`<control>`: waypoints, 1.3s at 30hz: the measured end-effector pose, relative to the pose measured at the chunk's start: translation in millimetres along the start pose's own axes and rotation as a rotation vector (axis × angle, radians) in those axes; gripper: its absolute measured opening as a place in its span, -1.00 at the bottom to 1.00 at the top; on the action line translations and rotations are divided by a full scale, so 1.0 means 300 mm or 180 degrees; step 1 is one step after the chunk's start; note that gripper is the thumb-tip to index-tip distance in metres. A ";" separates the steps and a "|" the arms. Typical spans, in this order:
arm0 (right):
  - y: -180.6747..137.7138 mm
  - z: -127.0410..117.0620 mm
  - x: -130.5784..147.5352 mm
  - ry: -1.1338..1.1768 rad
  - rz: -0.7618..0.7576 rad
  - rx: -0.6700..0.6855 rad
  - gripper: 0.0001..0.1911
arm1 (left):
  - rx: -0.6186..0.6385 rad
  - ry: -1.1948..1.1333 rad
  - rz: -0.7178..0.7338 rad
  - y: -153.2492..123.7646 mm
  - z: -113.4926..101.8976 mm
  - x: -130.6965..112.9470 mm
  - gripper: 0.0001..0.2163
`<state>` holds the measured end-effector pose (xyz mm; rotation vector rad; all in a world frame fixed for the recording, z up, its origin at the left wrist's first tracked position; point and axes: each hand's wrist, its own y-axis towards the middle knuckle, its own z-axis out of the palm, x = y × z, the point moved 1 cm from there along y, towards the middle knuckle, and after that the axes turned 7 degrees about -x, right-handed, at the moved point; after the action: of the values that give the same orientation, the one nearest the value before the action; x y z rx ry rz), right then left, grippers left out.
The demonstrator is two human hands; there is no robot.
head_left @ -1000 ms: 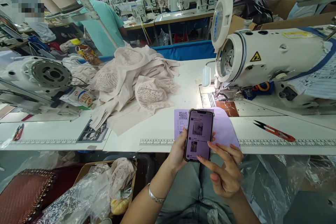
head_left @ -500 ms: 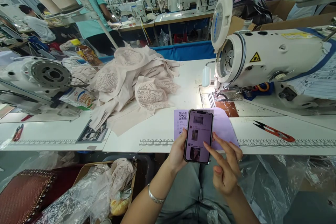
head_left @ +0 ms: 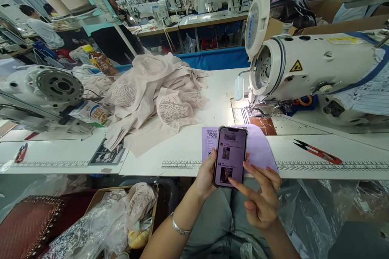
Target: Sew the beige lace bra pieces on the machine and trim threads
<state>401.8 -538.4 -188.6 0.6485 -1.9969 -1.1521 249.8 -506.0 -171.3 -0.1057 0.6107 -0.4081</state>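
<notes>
A smartphone (head_left: 232, 156) with a lit screen of small pictures and text is held upright in my left hand (head_left: 205, 178), over the table's front edge. My right hand (head_left: 263, 196) has its fingers spread, and the index fingertip lies at the lower part of the screen, by a picture. Behind the phone, a purple paper (head_left: 259, 149) with a printed QR code lies on the white table. To the left is a heap of beige lace bras (head_left: 164, 89). Thread snips (head_left: 317, 151) with an orange-red handle rest to the right.
A white sewing machine (head_left: 319, 64) stands at right, its lamp lit; part of another machine (head_left: 45, 89) is at left. A drink bottle (head_left: 99, 60) leans behind the heap. Below the table is a box (head_left: 100, 198) with plastic bags. Several people sit or stand beyond.
My right index fingertip has moved down and left across the screen, and the screen's content has shifted slightly up. A person in teal at the back has moved left.
</notes>
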 end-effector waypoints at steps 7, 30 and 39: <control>-0.004 0.022 -0.007 -0.0191 0.0298 0.0009 -0.44 | -0.0215 -0.0142 -0.0017 0.004 -0.005 0.006 -0.50; -0.006 0.004 -0.003 -0.0043 0.0144 0.0058 -0.46 | -0.0083 0.0032 0.0031 0.000 -0.002 0.000 -0.43; -0.008 0.020 -0.010 -0.0285 0.0280 0.0037 -0.47 | -0.0192 -0.0161 -0.0022 0.005 -0.007 0.005 -0.51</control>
<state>399.0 -534.3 -193.8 0.5175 -2.0873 -1.1355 250.3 -505.2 -174.1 -0.1752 0.5731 -0.3926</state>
